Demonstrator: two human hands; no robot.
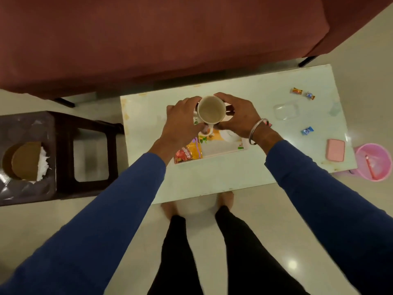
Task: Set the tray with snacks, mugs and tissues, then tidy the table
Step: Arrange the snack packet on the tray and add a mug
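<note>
A white mug (pixel 211 111) with its handle toward me is held upright above the far end of the tray (pixel 221 153). My left hand (pixel 182 121) grips its left side and my right hand (pixel 238 114) its right side. The tray is white with a flower print and lies on the pale table (pixel 234 175). A red and orange snack packet (pixel 188 152) lies in the tray's left part. A second white mug (pixel 230 135) shows partly under my right wrist, in the tray. Three wrapped sweets (pixel 297 90) (pixel 310 95) (pixel 307 130) lie on the table's right side.
A clear plastic lid (pixel 285 111) and a pink box (pixel 335 153) lie on the table at right. A pink bin (pixel 373 161) stands on the floor past the table's right end. A dark stool (pixel 89 154) and a grey tissue holder (pixel 23 160) are at left. A maroon sofa (pixel 148 39) runs behind.
</note>
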